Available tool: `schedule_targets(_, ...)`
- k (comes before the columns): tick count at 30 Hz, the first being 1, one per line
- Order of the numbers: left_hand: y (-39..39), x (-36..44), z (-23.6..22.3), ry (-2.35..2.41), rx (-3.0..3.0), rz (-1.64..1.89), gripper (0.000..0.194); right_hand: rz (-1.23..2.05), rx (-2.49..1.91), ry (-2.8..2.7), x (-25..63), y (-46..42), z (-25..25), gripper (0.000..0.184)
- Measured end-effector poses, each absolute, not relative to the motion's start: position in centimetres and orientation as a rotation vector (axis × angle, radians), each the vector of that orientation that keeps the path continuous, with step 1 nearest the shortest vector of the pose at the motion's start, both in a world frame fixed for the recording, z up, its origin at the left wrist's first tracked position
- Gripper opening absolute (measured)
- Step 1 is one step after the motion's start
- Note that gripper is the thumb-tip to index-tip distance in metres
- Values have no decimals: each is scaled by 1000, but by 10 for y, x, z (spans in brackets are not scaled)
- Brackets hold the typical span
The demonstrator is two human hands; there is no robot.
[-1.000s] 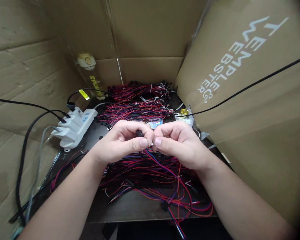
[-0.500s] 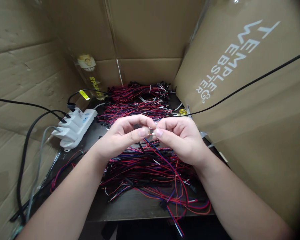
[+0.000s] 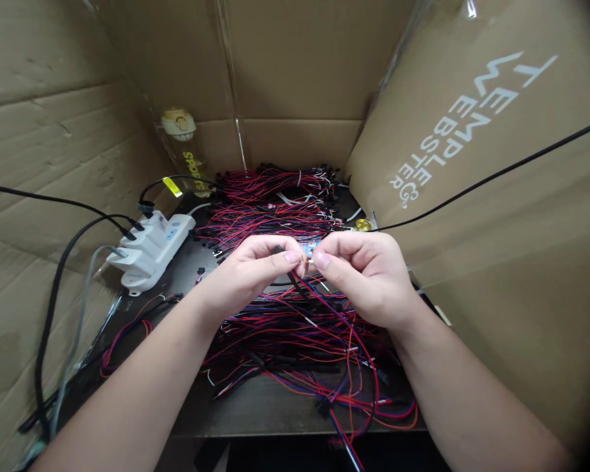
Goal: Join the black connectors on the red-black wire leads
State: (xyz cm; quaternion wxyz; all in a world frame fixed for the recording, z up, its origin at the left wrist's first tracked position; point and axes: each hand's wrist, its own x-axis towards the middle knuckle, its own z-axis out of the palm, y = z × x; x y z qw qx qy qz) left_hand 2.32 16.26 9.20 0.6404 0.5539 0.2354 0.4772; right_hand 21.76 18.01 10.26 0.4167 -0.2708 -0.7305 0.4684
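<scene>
My left hand (image 3: 253, 272) and my right hand (image 3: 361, 275) meet fingertip to fingertip above a dark table (image 3: 270, 406). Together they pinch the end of a thin wire lead (image 3: 305, 263); a small black connector shows between my left thumb and fingers. Red, blue and black strands hang from the pinch down into a loose tangle of wires (image 3: 319, 354) lying under both hands. Two neater bundles of red and black wires (image 3: 270, 206) lie just beyond my fingers.
A white power strip (image 3: 152, 249) with black and grey cables plugged in sits at the left. Cardboard walls close in on all sides, with a printed box panel (image 3: 472, 144) at right. A black cable (image 3: 496, 174) crosses it. A small brass part (image 3: 364, 225) lies near the right wall.
Both hands stayed together at the wire end, shifting slightly right and up; my fingers reworked their pinch and the black connector now shows at my left fingertips.
</scene>
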Motion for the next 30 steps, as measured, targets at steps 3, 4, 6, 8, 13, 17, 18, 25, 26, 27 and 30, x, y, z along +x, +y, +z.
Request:
schedule_targets(3, 163, 27, 89, 472, 1215, 1119, 23, 1224, -667, -1830, 217, 179, 104, 40)
schedule_targets(4, 163, 28, 88, 454, 1206, 1124, 23, 1244, -663, -1827, 217, 178, 104, 40)
schedule_targets(6, 163, 29, 87, 431, 1200, 1123, 23, 1283, -656, -1818, 216, 178, 105, 39)
schedule_targets(8, 162, 29, 88, 421, 1201, 1110, 23, 1315, -653, -1815, 217, 178, 106, 39)
schedule_targets(13, 162, 21, 88, 483, 1292, 1020, 23, 1403, -602, -1867, 220, 181, 103, 41)
schedule_targets(17, 164, 15, 87, 553, 1395, 942, 26, 1480, -574, -1886, 220, 183, 102, 40)
schedule_targets(18, 164, 14, 87, 562, 1411, 925, 26, 1489, -571, -1892, 220, 183, 103, 38)
schedule_targets(25, 165, 12, 91, 613, 1465, 789, 30, 1490, -538, -1942, 219, 181, 108, 24)
schedule_targets(26, 165, 11, 92, 630, 1474, 778, 31, 1493, -535, -1938, 219, 181, 108, 24)
schedule_targets(27, 164, 11, 92, 647, 1486, 769, 31, 1501, -535, -1933, 219, 181, 108, 24)
schedule_targets(30, 164, 10, 95, 682, 1526, 758, 30, 1521, -560, -1919, 220, 182, 109, 24)
